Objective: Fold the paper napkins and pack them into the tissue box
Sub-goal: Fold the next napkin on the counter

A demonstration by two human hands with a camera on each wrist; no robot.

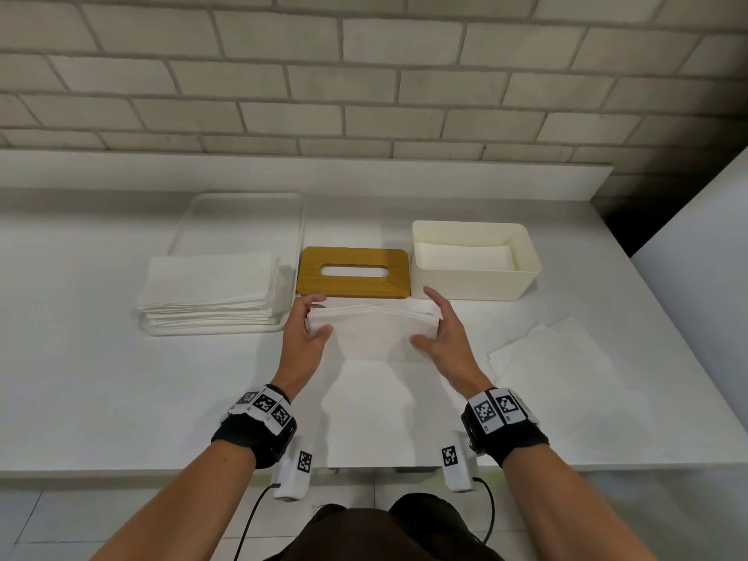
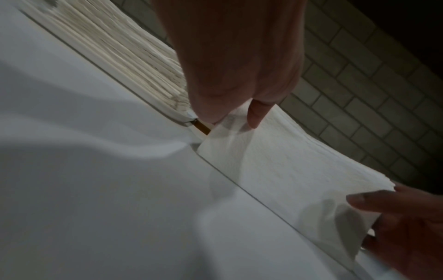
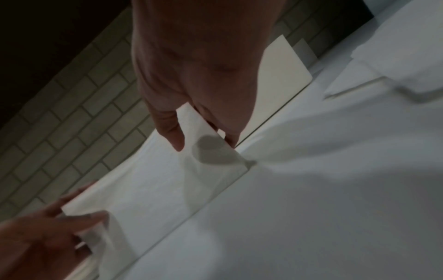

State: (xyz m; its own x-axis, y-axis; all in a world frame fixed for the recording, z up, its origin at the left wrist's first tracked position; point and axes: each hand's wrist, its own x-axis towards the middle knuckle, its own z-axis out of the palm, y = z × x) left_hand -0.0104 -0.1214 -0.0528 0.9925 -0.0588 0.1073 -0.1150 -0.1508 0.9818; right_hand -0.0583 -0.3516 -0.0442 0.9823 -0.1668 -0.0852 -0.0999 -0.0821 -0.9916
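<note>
A stack of folded white napkins [image 1: 372, 330] is held between both hands just in front of the wooden lid [image 1: 311, 273]. My left hand [image 1: 311, 321] pinches its left end, thumb on top. My right hand [image 1: 435, 325] pinches the right end the same way. The left wrist view shows the left hand [image 2: 235, 117] on the folded napkins [image 2: 275, 161]. The right wrist view shows the right hand [image 3: 203, 140] on the folded napkins [image 3: 155, 185]. The cream tissue box [image 1: 475, 277] stands open at the back right, with folded napkins [image 1: 465, 255] lying inside.
A pile of unfolded napkins [image 1: 210, 289] sits on a clear tray [image 1: 243, 212] at the left. One flat napkin [image 1: 384, 406] lies on the table under my hands. Loose napkins [image 1: 550, 358] lie at the right. A brick wall runs behind the counter.
</note>
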